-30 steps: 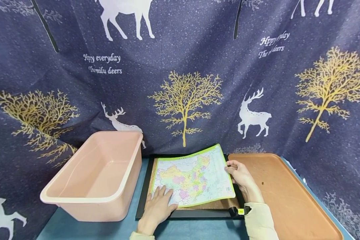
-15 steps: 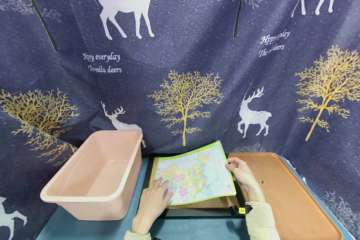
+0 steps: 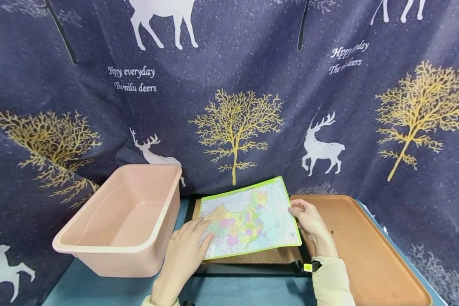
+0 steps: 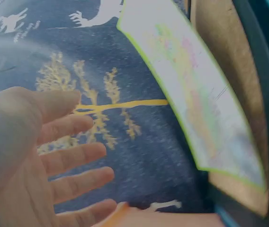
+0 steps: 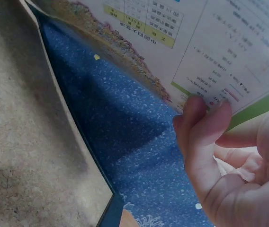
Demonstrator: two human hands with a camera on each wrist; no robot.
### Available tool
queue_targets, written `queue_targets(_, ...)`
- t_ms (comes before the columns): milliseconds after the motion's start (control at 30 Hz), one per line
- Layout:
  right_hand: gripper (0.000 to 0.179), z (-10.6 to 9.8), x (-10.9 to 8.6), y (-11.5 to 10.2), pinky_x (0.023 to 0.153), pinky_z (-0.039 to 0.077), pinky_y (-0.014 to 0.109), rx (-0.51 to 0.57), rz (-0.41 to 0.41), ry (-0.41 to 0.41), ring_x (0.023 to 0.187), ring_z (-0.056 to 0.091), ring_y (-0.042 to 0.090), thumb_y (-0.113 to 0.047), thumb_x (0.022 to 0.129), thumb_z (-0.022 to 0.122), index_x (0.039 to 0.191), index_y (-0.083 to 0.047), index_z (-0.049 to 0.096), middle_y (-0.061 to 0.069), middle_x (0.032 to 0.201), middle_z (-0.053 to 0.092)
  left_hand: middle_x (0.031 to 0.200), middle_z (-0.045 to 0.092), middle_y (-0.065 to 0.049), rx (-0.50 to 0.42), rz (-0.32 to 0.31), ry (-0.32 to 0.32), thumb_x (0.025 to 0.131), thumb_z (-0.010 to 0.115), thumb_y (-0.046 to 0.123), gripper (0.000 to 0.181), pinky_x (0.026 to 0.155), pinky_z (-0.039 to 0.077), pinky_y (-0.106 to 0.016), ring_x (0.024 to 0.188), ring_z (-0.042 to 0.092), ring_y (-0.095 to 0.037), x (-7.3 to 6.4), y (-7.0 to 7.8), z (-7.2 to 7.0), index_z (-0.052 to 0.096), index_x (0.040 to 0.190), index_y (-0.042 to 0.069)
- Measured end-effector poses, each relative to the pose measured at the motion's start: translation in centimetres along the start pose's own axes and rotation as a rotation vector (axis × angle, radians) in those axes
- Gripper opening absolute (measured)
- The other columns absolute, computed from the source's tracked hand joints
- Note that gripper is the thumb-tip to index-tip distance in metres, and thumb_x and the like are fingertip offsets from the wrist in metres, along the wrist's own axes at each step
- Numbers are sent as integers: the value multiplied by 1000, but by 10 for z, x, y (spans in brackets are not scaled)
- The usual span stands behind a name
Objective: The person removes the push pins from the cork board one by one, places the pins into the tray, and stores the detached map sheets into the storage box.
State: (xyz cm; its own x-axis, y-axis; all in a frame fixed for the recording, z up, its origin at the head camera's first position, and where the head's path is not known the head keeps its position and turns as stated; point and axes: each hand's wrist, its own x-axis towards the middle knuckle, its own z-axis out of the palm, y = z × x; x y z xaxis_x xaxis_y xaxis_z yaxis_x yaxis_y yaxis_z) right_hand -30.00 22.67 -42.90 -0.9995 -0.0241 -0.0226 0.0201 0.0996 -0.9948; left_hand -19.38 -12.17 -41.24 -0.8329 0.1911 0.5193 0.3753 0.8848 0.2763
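Map sheet point(image 3: 248, 225) found over the black-framed cork board point(image 3: 269, 256), tilted, its right side raised. Right hand point(image 3: 310, 223) pinches the map's right edge between thumb and fingers. Left hand point(image 3: 185, 246) at the map's left end, fingers spread apart, gripping nothing. Pink tub point(image 3: 107, 249) stands left of the board, brown tray point(image 3: 367, 255) right, patterned curtain point(image 3: 229, 63) behind

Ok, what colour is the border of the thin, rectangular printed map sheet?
The border is bright yellow-green, showing best in the head view.
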Motion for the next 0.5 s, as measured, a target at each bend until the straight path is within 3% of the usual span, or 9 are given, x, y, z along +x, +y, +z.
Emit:
queue_targets(233, 26, 1, -1, 0, 59, 56, 30, 4, -13, 7, 72, 66, 15, -2, 101, 48, 123, 10, 47, 10, 93, 67, 122, 65, -6, 60, 68, 59, 94, 65, 37, 33, 86, 49, -50, 115, 59, -27, -4, -4, -33, 72, 118, 15)
queue_targets(500, 26, 4, -4, -5, 59, 54, 28, 17, -4, 22, 70, 66, 13, -3, 100, 49, 124, 9, 47, 7, 89, 67, 122, 65, -5, 77, 14, 62, 95, 61, 46, 42, 89, 47, -55, 115, 59, -28, -15, -23, -68, 69, 123, 15)
